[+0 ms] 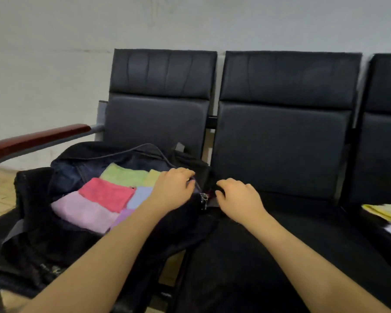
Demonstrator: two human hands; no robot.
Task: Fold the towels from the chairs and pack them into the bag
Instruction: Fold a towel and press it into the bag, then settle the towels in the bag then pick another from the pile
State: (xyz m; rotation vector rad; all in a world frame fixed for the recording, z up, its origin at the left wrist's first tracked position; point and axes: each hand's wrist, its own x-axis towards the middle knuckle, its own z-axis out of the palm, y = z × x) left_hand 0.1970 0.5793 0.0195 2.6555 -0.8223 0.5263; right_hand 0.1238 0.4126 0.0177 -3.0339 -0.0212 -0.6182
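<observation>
**A:** ok so where's the bag (43, 222) at right now?

**B:** It's on the left chair (158, 118), lying open, long axis running from the near left corner of the seat toward the far right, where its end reaches the seat's right edge next to the middle chair (284, 132). Opening faces up, flap thrown back toward the backrest.

**A:** towels in it?

**B:** Yep, folded flat and packed side by side. Green towel (122, 176) at the far end with a yellowish one (152, 177) just beside it, red towel (107, 194) in the middle, pink towel (84, 211) nearest the front edge, plus a pale blue one (140, 196) and a purple one (122, 216) partly under the forearm.

**A:** hands?

**B:** Left hand (172, 188) is at the bag's right end, fingers curled, pinching what looks like the zipper edge. Right hand (239, 197) is just beside it, fingers curled down onto the dark fabric at that same end. Looks like a grip, but the fingertips are hidden, so can't tell for sure.

**A:** anything else?

**B:** More towels (386, 212), yellow and pale, on the right chair (384, 132) at its front edge, blurry. Wooden armrest (32, 138) on the far left.
</observation>
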